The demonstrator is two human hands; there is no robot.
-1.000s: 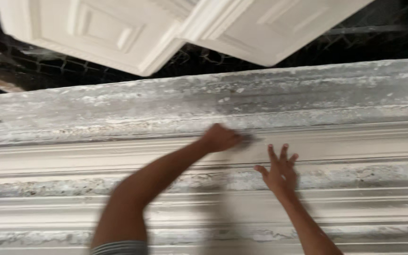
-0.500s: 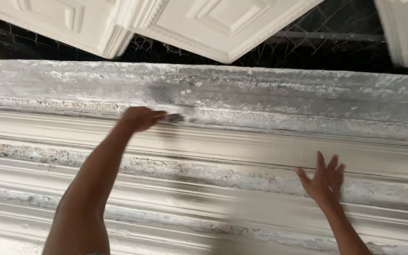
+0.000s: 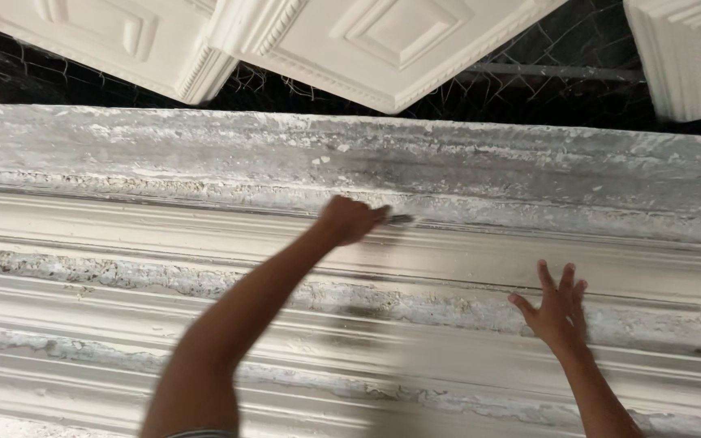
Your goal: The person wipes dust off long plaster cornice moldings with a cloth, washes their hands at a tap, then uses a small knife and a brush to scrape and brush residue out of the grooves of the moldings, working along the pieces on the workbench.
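Two hands on moulding (image 3: 123, 235) — left hand (image 3: 350, 219) grips small tool (image 3: 402, 219); right hand (image 3: 557, 308) flat, fingers spread.

A long ridged moulding (image 3: 123, 243) runs across the view. On it, the left hand (image 3: 350, 219) holds a small tool (image 3: 401, 219) against its upper ridge; the right hand (image 3: 557, 308) lies flat lower and further right. Panels (image 3: 383, 40) hang beyond the moulding's far edge, before wire mesh (image 3: 529, 57).
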